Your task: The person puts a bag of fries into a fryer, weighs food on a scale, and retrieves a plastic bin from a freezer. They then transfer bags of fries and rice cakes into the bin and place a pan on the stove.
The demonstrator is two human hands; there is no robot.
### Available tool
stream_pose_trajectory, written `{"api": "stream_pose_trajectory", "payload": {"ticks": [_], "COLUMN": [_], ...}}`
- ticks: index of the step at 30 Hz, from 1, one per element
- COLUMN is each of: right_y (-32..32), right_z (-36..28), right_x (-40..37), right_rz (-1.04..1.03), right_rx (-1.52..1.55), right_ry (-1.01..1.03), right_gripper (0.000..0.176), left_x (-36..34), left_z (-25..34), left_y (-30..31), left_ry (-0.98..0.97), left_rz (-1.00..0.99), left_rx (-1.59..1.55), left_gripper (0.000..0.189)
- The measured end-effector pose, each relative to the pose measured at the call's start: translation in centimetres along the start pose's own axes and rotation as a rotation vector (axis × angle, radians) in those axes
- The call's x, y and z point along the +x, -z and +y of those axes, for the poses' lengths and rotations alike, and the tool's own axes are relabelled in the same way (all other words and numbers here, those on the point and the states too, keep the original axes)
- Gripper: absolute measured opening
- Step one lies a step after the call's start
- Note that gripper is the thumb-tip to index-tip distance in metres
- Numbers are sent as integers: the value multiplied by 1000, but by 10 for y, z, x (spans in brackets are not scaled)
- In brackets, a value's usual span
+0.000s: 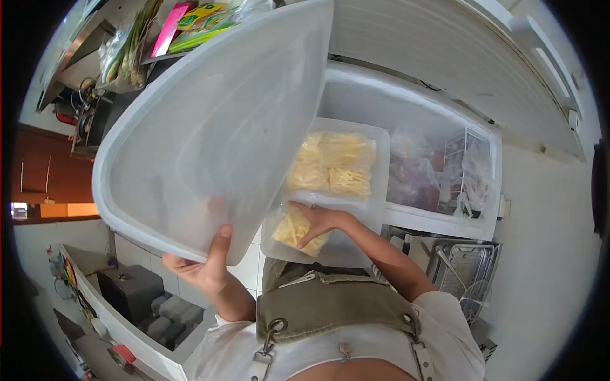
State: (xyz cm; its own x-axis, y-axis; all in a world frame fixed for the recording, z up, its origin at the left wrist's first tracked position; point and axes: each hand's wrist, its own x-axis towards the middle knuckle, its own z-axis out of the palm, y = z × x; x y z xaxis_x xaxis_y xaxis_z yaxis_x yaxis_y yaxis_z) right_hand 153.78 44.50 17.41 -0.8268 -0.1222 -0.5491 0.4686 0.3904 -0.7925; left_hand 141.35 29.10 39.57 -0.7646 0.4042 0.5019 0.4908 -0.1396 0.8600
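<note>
My left hand (pixel 206 263) grips the lower edge of a large translucent white plastic lid (pixel 210 127), with the thumb on its face. The lid is tilted up and hides part of what lies behind it. My right hand (pixel 321 223) is closed on a clear bag of pale yellow cut fries (pixel 293 230). That bag is at the near end of a white plastic tray (pixel 380 171). Farther up in the tray lie several more bags of fries (pixel 346 152), partly covered by the lid.
An open chest freezer (pixel 406 86) stands behind the tray, holding plastic bags (pixel 410 159) and a white wire rack (pixel 454 165). Metal trays (pixel 467 273) are at the right. Spring onions (pixel 133 51) and packets (pixel 200 19) lie on a shelf at upper left.
</note>
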Motion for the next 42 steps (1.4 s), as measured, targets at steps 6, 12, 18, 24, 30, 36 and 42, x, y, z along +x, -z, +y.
{"api": "stream_pose_trajectory", "payload": {"ticks": [6,12,18,24,30,36,42], "right_y": [-16,-22,-30,-31,-41,-34,-42], "right_z": [3,18,32,18,12,-4,79], "right_x": [-10,-9,1,-10,-32,-112,-129], "right_rz": [75,79,15,-39,230,1327,1160], "right_rx": [81,279,476,620,344,-278,419], "right_ry": [-77,-41,31,-1,-66,-64,-274], "right_gripper": [120,114,105,96,93,78,70], "left_x": [0,0,-3,-18,-40,-52,-87], "left_z": [2,15,14,16,12,28,57], "left_y": [-6,-8,-9,5,20,49,106], "left_ry": [30,13,-154,-212,-191,-147,-125], "left_rz": [-14,-50,-254,-263,-34,141,298], "left_rx": [-58,67,105,94,7,-119,-55], "left_gripper": [38,18,17,23,47,43,50]}}
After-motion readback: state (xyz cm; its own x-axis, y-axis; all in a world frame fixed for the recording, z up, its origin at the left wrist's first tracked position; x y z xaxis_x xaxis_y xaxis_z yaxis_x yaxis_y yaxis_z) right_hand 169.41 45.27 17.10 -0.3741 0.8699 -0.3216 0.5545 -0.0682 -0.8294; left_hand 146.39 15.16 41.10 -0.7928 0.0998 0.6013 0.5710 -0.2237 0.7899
